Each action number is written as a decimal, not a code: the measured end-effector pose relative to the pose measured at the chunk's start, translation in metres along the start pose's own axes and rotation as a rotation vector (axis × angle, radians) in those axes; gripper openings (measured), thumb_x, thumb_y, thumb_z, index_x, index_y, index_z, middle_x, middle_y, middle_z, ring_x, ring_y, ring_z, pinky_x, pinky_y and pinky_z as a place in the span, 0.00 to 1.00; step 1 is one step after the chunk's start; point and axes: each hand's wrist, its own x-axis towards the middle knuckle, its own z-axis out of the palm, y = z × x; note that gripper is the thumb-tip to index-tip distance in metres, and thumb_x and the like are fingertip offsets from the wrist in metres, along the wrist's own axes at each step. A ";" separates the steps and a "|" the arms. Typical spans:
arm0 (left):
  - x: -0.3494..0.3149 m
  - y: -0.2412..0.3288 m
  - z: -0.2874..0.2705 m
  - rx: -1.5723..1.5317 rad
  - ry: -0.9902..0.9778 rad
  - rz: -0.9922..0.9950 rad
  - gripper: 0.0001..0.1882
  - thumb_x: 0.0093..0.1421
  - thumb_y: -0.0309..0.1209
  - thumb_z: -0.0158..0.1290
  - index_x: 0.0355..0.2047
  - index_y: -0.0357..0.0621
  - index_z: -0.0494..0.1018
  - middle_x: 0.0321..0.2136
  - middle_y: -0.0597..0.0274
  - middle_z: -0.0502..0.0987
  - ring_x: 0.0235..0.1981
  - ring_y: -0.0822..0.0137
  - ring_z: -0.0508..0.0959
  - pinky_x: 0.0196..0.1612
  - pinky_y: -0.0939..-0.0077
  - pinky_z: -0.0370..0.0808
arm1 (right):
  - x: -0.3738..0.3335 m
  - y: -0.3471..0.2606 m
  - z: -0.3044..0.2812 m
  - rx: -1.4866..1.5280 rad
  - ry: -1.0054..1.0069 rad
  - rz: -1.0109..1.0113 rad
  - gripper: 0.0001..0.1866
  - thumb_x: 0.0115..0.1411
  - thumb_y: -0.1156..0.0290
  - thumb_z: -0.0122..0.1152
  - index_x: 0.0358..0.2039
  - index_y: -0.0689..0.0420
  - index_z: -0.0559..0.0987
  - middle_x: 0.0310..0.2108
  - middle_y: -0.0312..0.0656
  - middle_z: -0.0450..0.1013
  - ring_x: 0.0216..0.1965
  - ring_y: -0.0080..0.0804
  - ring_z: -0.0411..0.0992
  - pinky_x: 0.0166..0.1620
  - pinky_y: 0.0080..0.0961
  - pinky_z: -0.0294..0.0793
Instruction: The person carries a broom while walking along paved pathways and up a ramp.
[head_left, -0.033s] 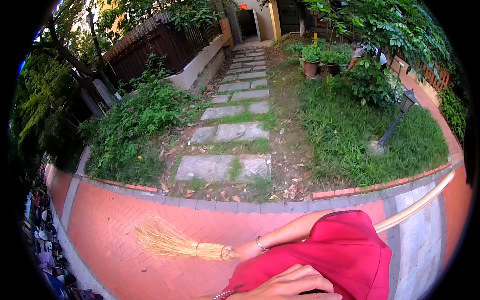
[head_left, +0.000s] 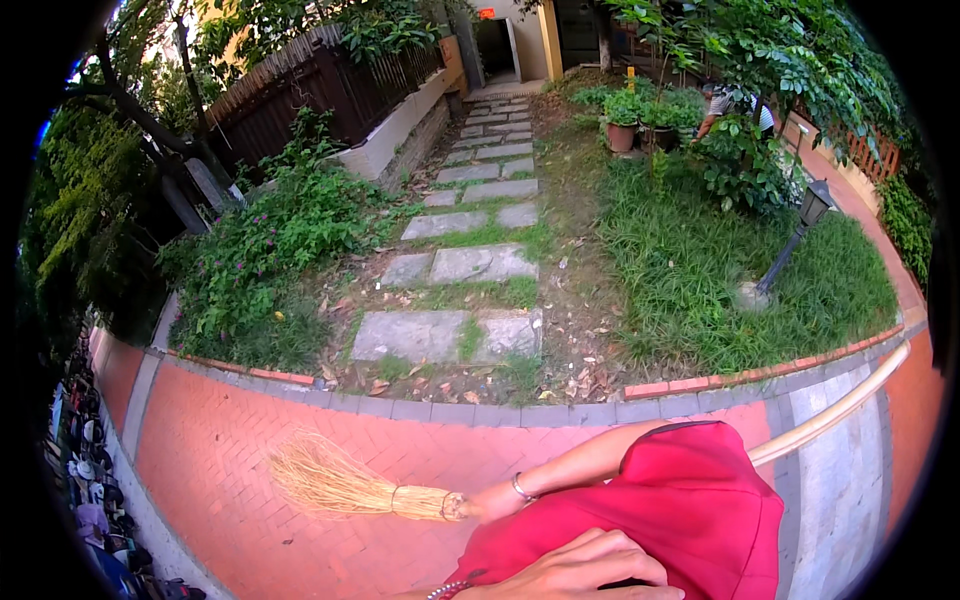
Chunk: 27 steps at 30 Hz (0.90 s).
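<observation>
A straw broom (head_left: 335,485) lies across the view, with its bristles fanned out to the left above the red paving. My right hand (head_left: 492,502) is closed round it just behind the bound straw; most of its fingers are hidden. The pale handle runs behind my red sleeve (head_left: 690,490) and comes out at the right. A metal band circles my right wrist. At the bottom edge, close against the red cloth, my left hand (head_left: 595,568) has bent fingers and a beaded bracelet at its wrist. Something black shows under those fingers, too little of it to name.
Stone slabs (head_left: 485,262) lead from the paving to a doorway (head_left: 497,52). Bushes (head_left: 275,235) and a fence stand left, grass and a leaning garden lamp (head_left: 815,203) right. A person (head_left: 718,103) bends near potted plants (head_left: 621,128). Parked two-wheelers (head_left: 95,480) line the left edge.
</observation>
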 end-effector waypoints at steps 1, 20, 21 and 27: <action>0.004 0.001 -0.003 0.009 -0.044 -0.032 0.20 0.50 0.34 0.50 0.43 0.40 0.73 0.36 0.59 0.71 0.37 0.60 0.70 0.41 0.69 0.65 | -0.004 0.006 0.000 -0.002 -0.012 0.005 0.34 0.54 0.75 0.45 0.62 0.62 0.49 0.62 0.54 0.48 0.60 0.42 0.51 0.61 0.26 0.51; -0.038 -0.052 -0.046 -0.026 0.235 -0.134 0.17 0.53 0.37 0.50 0.41 0.42 0.72 0.37 0.60 0.71 0.38 0.60 0.70 0.39 0.69 0.65 | -0.034 -0.092 -0.072 0.080 0.023 0.036 0.23 0.51 0.61 0.52 0.39 0.68 0.66 0.32 0.59 0.72 0.33 0.51 0.72 0.37 0.40 0.70; -0.047 -0.054 -0.051 -0.017 0.252 -0.144 0.17 0.53 0.37 0.50 0.41 0.42 0.72 0.37 0.60 0.71 0.38 0.60 0.70 0.39 0.69 0.65 | -0.039 -0.114 -0.087 0.098 0.039 0.174 0.25 0.52 0.60 0.52 0.41 0.70 0.64 0.33 0.61 0.71 0.34 0.53 0.72 0.38 0.40 0.70; -0.102 -0.044 -0.091 0.022 0.428 0.010 0.14 0.54 0.34 0.50 0.40 0.41 0.73 0.37 0.59 0.73 0.39 0.61 0.72 0.38 0.70 0.67 | 0.021 -0.117 -0.117 0.008 -0.053 0.216 0.27 0.52 0.59 0.52 0.44 0.70 0.62 0.36 0.62 0.71 0.37 0.56 0.71 0.41 0.41 0.69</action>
